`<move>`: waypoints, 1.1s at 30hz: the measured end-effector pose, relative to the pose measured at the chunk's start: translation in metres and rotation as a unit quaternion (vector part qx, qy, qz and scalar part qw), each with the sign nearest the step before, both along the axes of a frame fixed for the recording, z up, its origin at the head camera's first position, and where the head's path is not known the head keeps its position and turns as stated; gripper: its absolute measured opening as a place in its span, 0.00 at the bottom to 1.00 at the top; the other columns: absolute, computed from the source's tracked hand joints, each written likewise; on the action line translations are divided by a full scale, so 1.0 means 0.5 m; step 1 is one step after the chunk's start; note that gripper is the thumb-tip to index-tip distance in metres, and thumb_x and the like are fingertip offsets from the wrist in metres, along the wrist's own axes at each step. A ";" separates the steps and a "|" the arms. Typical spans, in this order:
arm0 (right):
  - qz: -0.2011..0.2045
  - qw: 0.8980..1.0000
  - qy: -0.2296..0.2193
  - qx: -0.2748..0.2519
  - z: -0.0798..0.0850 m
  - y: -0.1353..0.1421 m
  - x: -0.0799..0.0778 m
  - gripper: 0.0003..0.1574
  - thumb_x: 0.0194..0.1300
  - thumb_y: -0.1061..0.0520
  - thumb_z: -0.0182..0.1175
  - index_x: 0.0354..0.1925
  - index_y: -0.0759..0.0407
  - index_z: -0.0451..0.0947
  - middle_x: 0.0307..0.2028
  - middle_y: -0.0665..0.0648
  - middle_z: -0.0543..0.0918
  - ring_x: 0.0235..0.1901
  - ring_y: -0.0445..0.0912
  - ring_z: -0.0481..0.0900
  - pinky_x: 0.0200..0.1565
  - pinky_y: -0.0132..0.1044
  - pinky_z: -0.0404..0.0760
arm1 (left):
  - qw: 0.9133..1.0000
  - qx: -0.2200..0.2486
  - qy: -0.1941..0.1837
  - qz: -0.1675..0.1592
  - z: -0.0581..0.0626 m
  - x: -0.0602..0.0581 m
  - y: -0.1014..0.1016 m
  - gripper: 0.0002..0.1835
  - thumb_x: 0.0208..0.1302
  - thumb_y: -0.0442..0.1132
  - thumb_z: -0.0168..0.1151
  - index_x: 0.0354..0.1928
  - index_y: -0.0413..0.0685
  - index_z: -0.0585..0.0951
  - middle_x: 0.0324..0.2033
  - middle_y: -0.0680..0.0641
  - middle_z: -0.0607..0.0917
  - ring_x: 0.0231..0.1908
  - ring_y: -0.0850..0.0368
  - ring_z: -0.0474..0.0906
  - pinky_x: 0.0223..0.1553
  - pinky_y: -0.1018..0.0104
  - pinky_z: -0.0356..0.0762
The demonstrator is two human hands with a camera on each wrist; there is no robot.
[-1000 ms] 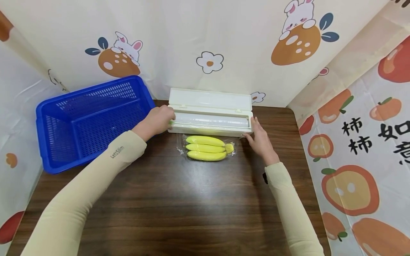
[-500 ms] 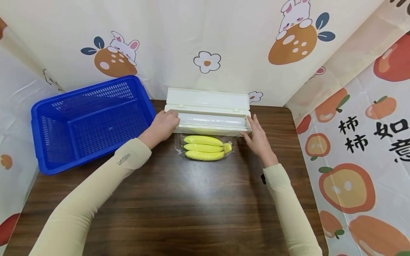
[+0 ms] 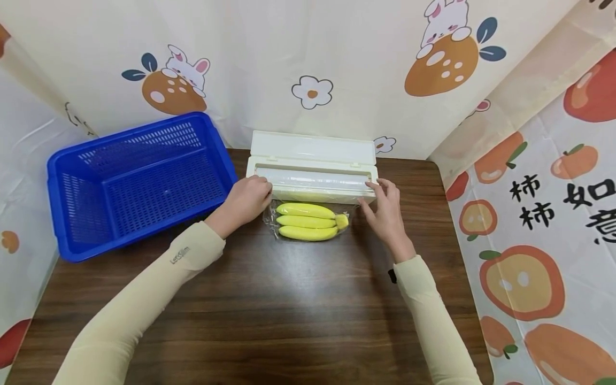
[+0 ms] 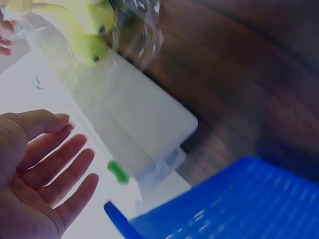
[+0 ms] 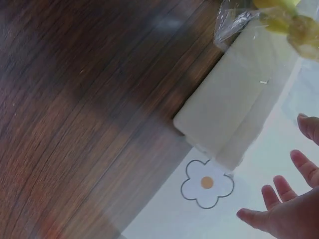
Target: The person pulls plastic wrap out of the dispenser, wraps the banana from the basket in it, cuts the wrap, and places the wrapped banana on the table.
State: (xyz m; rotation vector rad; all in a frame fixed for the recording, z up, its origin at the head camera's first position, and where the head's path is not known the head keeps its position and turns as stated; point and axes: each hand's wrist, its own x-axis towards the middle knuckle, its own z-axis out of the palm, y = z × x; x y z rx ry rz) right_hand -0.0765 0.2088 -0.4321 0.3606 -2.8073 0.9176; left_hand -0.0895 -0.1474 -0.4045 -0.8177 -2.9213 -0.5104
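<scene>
A long white cling film box (image 3: 332, 197) stands with its lid raised, showing the film roll (image 3: 308, 177) inside. My left hand (image 3: 245, 200) is at the box's front left corner. In the left wrist view its fingers are loosely bent with nothing between them, near a green slider (image 4: 118, 172) on the box edge. My right hand (image 3: 386, 211) is at the front right corner, fingers spread over the edge by the roll's end; any contact is unclear. Just in front of the box lies a bunch of bananas (image 3: 308, 221) under clear film.
A blue plastic basket (image 3: 159, 187) stands at the left, close to my left hand. Behind the box hangs a printed curtain (image 3: 269, 80), and another printed cloth (image 3: 520, 289) borders the right side. Brown wooden tabletop (image 3: 298, 310) extends in front of the bananas.
My left hand has shifted slightly right and toward me at the box's left end. My right hand's fingers have moved left, from the box's end to over its front edge. The bananas stay put.
</scene>
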 end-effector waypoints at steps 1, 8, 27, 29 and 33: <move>0.000 1.000 0.003 0.000 0.002 -0.003 0.003 0.28 0.72 0.61 0.68 0.66 0.69 0.76 0.68 0.75 0.67 0.66 0.70 0.64 0.64 0.64 0.70 | 1.000 0.012 -0.010 0.007 -0.001 0.006 0.001 0.12 0.70 0.28 0.62 0.26 0.38 0.81 0.23 0.42 0.81 0.26 0.46 0.77 0.28 0.53 0.79; -0.006 1.000 0.008 -0.003 0.004 -0.011 0.020 0.22 0.73 0.60 0.68 0.60 0.68 0.81 0.60 0.73 0.74 0.59 0.67 0.70 0.58 0.61 0.73 | 0.990 0.104 -0.077 0.059 -0.019 0.041 0.007 0.04 0.73 0.33 0.63 0.38 0.39 0.84 0.31 0.43 0.87 0.29 0.51 0.81 0.29 0.56 0.80; 0.018 0.997 -0.034 -0.073 -0.024 -0.033 0.046 0.17 0.83 0.61 0.52 0.60 0.66 0.82 0.33 0.63 0.80 0.28 0.50 0.74 0.36 0.46 0.76 | 0.917 0.292 -0.261 0.080 -0.070 0.066 0.020 0.36 0.63 0.29 0.75 0.71 0.34 0.69 0.63 0.30 0.79 0.50 0.38 0.87 0.51 0.48 0.87; 0.014 0.996 -0.044 -0.077 -0.024 -0.033 0.046 0.17 0.83 0.61 0.52 0.60 0.66 0.82 0.32 0.63 0.81 0.28 0.51 0.75 0.35 0.46 0.76 | 0.926 0.270 -0.254 0.063 -0.072 0.064 0.021 0.43 0.59 0.28 0.78 0.75 0.34 0.67 0.63 0.30 0.79 0.51 0.38 0.85 0.53 0.47 0.86; 0.006 0.994 -0.063 -0.084 -0.025 -0.031 0.045 0.18 0.84 0.60 0.52 0.61 0.65 0.81 0.34 0.65 0.84 0.30 0.55 0.81 0.34 0.45 0.78 | 0.954 0.215 -0.208 0.024 -0.080 0.062 0.021 0.48 0.53 0.30 0.83 0.76 0.36 0.69 0.56 0.33 0.79 0.48 0.42 0.80 0.51 0.50 0.84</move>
